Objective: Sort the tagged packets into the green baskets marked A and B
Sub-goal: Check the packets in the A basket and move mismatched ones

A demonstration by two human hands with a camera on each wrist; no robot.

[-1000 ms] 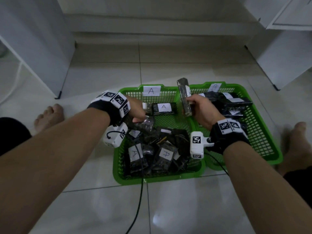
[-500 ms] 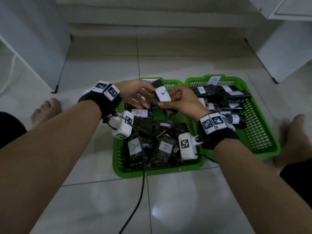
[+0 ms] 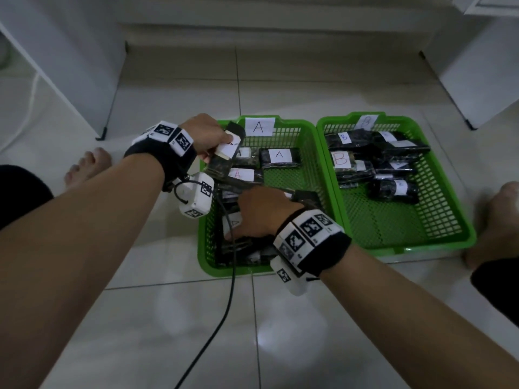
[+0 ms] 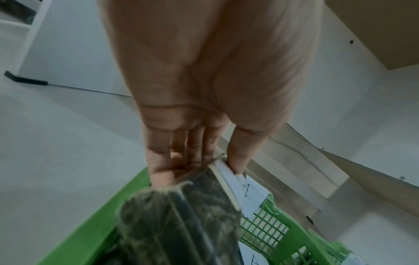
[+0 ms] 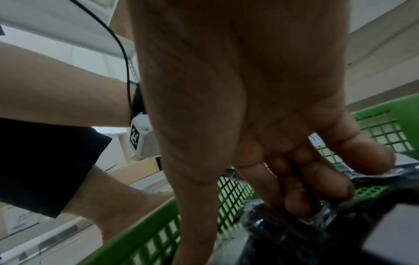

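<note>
Two green baskets stand side by side on the floor: basket A (image 3: 224,272) on the left and basket B (image 3: 421,249) on the right, each with a paper letter on its far wall. Both hold dark packets with white tags. My left hand (image 3: 216,153) pinches one end of a dark packet (image 3: 227,157) with a white A tag over basket A's far left corner; thumb and fingers (image 4: 158,172) clamp that packet (image 4: 181,224). My right hand (image 3: 238,231) reaches into basket A's near half, its fingers (image 5: 301,200) curled on a shiny dark packet (image 5: 306,238).
A black cable (image 3: 230,290) hangs from the left wrist across basket A's front rim onto the tiles. Bare feet lie left (image 3: 87,167) and right (image 3: 500,220) of the baskets. White cabinets (image 3: 56,66) flank the floor on both sides.
The right hand let go of the A-tagged packet and dropped to the near half of basket A. The left hand now holds that packet alone, lower and further left.
</note>
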